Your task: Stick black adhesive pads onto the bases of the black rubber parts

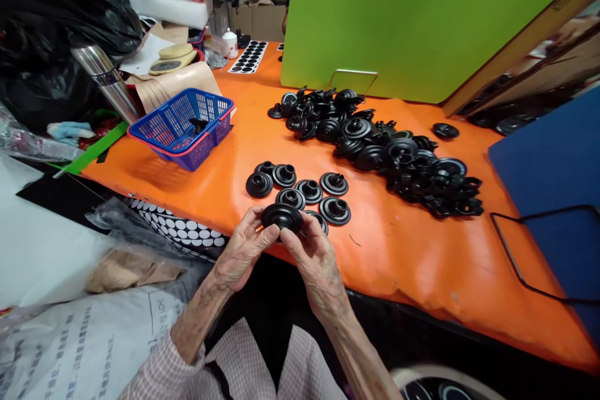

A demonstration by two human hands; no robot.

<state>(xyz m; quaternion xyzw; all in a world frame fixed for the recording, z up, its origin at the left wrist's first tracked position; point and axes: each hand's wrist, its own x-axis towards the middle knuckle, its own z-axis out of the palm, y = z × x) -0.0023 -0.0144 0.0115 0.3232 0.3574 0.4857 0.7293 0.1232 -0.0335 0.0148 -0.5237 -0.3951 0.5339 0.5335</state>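
Note:
Between my two hands is a round black plastic disc (282,217) with a stepped, domed face. My left hand (248,242) is closed on its left side, thumb against the near edge. On the opposite side my right hand (313,253) grips it too, its thumb close to the other thumb. Just beyond my fingers several similar black discs (309,190) lie on the orange table cover (375,250), their stems pointing up. Another disc lies partly hidden behind my right fingers. The underside of the held disc cannot be seen.
A large heap of black plastic parts (370,144) spreads across the table's middle and right. At left stands a blue basket (187,156) holding a small black piece, beside a steel flask (105,81). A green board (398,19) rises behind; a blue board (553,169) stands right.

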